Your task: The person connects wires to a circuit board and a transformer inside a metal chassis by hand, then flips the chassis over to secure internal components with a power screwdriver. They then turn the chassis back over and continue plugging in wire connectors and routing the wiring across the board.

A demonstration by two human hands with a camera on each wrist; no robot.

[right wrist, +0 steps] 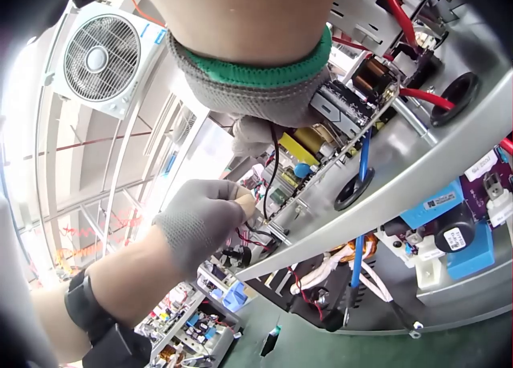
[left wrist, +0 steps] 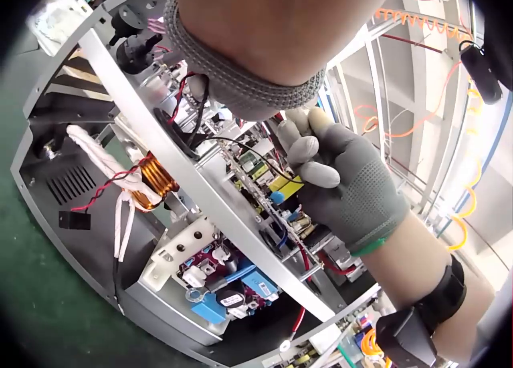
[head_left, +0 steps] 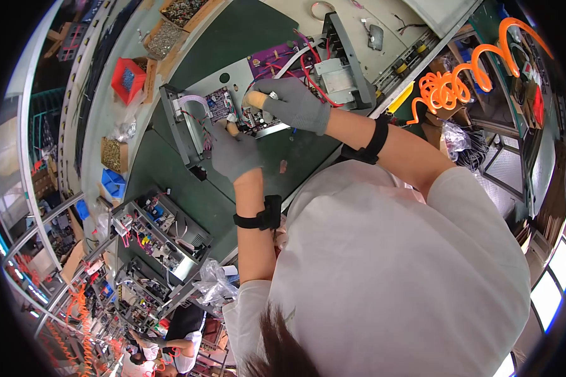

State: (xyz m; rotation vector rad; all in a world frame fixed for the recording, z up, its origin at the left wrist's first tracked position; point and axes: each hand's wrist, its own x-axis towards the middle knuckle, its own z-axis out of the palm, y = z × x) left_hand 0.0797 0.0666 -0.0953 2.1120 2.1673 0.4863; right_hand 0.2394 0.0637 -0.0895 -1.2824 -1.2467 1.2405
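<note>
Head view: left hand (head_left: 233, 154) pinches black wire (right wrist: 268, 168); right hand (head_left: 292, 100) grips it.

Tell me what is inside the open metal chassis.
Inside the chassis a purple circuit board, red wires and a copper coil show. The left hand and right hand cover the parts beneath them, so whatever their grips close on is hidden.

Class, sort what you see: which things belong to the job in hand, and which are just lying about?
In use: left hand, right hand, circuit board, chassis.
Lying about: red bin, orange hose, fan, second chassis.
</note>
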